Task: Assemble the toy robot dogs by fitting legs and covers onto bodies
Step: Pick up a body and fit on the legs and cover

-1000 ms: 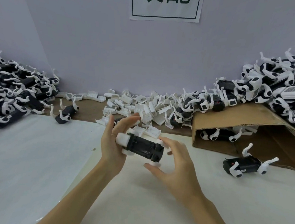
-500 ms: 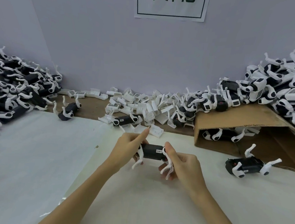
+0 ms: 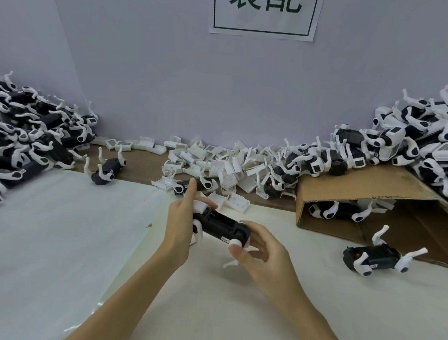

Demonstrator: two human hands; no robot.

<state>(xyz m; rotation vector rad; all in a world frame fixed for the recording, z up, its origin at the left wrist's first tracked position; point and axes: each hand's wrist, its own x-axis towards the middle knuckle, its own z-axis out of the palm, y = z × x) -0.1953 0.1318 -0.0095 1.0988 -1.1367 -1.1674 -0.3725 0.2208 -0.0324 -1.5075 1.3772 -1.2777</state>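
A black toy dog body [image 3: 221, 226] with white legs is held between both hands above the white sheet [image 3: 60, 226]. My left hand [image 3: 179, 225] grips its left end, index finger pointing up. My right hand [image 3: 260, 256] holds its right end, thumb pressed on a white leg joint [image 3: 236, 242]; one white leg sticks out below the palm. A pile of white covers [image 3: 218, 164] lies at the back centre. Another legged body [image 3: 372, 258] lies on the sheet to the right.
Heaps of black-and-white dogs fill the left side [image 3: 19, 137] and the back right [image 3: 420, 142]. A tilted cardboard box [image 3: 371, 187] shelters more dogs. One dog [image 3: 106, 170] lies legs-up on the brown table. A paper sign [image 3: 265, 9] hangs on the wall.
The body has been turned in the hands, from legs hanging down to its black underside facing up. My right thumb now presses on a leg joint at the right end.
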